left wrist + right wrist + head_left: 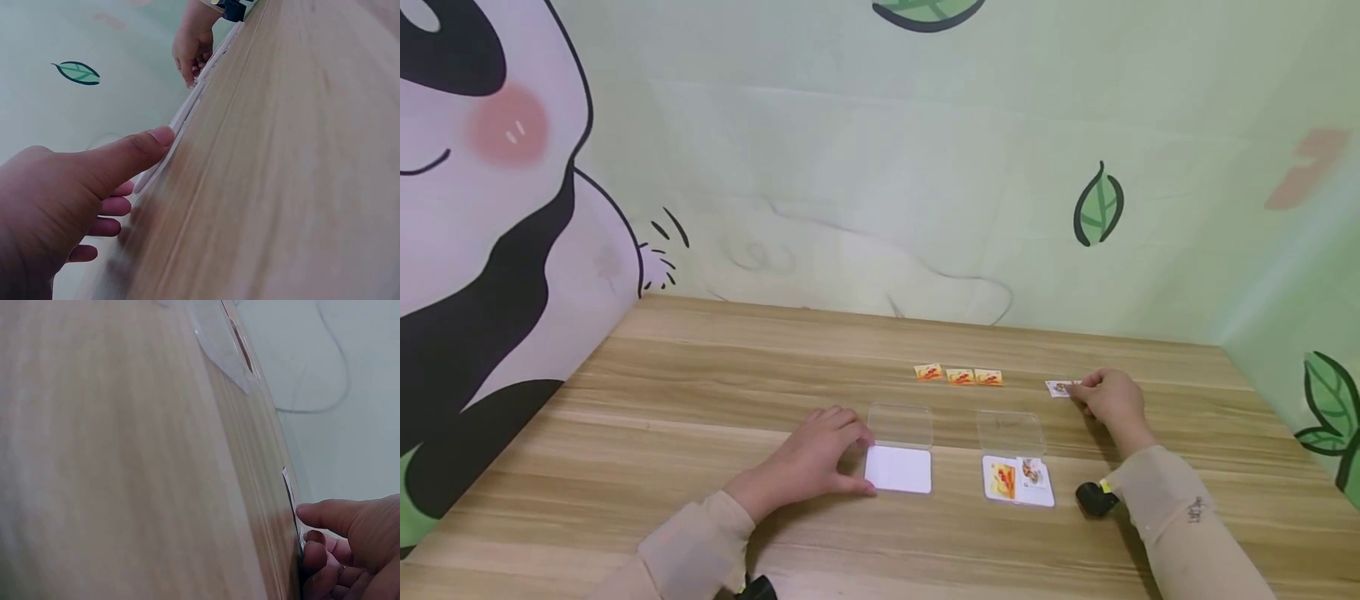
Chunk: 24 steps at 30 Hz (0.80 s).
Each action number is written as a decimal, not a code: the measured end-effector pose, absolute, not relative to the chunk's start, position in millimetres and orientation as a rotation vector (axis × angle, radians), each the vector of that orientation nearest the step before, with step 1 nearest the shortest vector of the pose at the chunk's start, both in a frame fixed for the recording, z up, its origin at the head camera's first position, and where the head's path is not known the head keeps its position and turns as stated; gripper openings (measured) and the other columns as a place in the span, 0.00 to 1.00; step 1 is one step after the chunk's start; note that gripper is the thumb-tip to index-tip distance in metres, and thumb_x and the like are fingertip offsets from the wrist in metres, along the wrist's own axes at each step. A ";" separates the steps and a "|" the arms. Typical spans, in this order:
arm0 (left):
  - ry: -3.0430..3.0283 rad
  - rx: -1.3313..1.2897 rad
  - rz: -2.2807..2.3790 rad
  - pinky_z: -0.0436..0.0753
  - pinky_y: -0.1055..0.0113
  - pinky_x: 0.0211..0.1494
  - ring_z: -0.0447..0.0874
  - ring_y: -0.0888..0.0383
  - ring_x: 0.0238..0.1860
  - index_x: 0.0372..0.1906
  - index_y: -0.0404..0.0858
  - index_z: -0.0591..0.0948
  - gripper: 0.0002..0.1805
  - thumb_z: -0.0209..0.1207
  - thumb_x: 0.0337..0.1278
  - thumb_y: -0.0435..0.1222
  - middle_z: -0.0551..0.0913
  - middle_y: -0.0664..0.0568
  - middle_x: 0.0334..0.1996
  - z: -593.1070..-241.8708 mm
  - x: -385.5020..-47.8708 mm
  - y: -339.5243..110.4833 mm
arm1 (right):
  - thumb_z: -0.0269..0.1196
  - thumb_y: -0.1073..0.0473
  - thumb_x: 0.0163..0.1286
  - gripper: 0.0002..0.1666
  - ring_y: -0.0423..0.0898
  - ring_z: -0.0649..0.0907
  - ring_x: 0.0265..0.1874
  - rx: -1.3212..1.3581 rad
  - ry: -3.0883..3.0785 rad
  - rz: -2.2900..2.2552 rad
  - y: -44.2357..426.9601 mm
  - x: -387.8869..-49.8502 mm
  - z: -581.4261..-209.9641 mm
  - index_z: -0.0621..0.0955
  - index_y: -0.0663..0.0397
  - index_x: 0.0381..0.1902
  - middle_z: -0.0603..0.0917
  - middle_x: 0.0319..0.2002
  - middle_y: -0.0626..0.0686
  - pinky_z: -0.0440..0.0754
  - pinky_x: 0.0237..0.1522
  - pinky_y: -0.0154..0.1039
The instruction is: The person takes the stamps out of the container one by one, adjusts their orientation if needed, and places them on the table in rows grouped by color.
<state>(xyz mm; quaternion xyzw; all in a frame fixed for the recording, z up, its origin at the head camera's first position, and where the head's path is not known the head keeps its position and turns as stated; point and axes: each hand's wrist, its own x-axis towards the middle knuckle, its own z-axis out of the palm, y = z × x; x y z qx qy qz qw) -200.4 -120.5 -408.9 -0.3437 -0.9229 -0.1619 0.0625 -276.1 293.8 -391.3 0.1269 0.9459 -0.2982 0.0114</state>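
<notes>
Head view from above, facing forward and down, wrist views close, skimming the tabletop (880, 550), all sharing the wall (850, 150)

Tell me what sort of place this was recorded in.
Possibly a children's playroom, or a booth decorated like one: a cartoon panda and green leaves decorate the pale walls, which border a wood-grain tabletop on three sides.

No legible text on my side. Black handwriting (1197, 510) on my right sleeve (1176, 533), marks on the white picture card (1033, 472): both too small.
</notes>
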 end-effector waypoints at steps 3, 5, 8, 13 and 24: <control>-2.779 -1.059 -0.455 0.72 0.55 0.62 0.74 0.57 0.50 0.45 0.44 0.80 0.29 0.69 0.40 0.58 0.80 0.56 0.44 -407.7 -200.9 -120.7 | 0.63 0.51 0.64 0.20 0.40 0.75 0.15 0.390 2.953 -0.956 295.7 -275.9 -390.8 0.76 0.66 0.38 0.78 0.15 0.48 0.70 0.21 0.34; -2.776 -1.071 -0.444 0.72 0.54 0.62 0.75 0.57 0.50 0.45 0.43 0.80 0.29 0.69 0.41 0.58 0.80 0.56 0.44 -407.3 -200.7 -121.3 | 0.64 0.50 0.63 0.20 0.40 0.75 0.14 0.392 2.965 -0.969 295.9 -276.2 -391.7 0.77 0.65 0.36 0.78 0.15 0.48 0.70 0.21 0.34; -2.785 -1.075 -0.449 0.71 0.54 0.63 0.75 0.57 0.51 0.46 0.44 0.80 0.29 0.69 0.41 0.58 0.80 0.56 0.45 -406.6 -200.3 -121.9 | 0.64 0.50 0.63 0.20 0.41 0.75 0.15 0.395 2.970 -0.970 295.4 -275.7 -391.1 0.77 0.65 0.36 0.78 0.15 0.48 0.69 0.23 0.34; -2.803 -1.050 -0.490 0.70 0.50 0.65 0.76 0.55 0.54 0.47 0.44 0.80 0.31 0.68 0.41 0.59 0.81 0.55 0.47 -403.1 -200.8 -121.7 | 0.61 0.50 0.65 0.22 0.40 0.75 0.16 0.370 3.001 -0.960 295.0 -274.2 -386.0 0.77 0.68 0.40 0.79 0.15 0.48 0.69 0.22 0.34; -2.710 -1.035 -0.429 0.72 0.52 0.61 0.79 0.56 0.49 0.44 0.44 0.81 0.26 0.70 0.42 0.55 0.82 0.56 0.43 -393.6 -205.0 -117.5 | 0.55 0.48 0.71 0.26 0.45 0.80 0.27 0.217 3.031 -1.078 295.8 -266.5 -367.8 0.74 0.68 0.50 0.83 0.34 0.62 0.74 0.28 0.34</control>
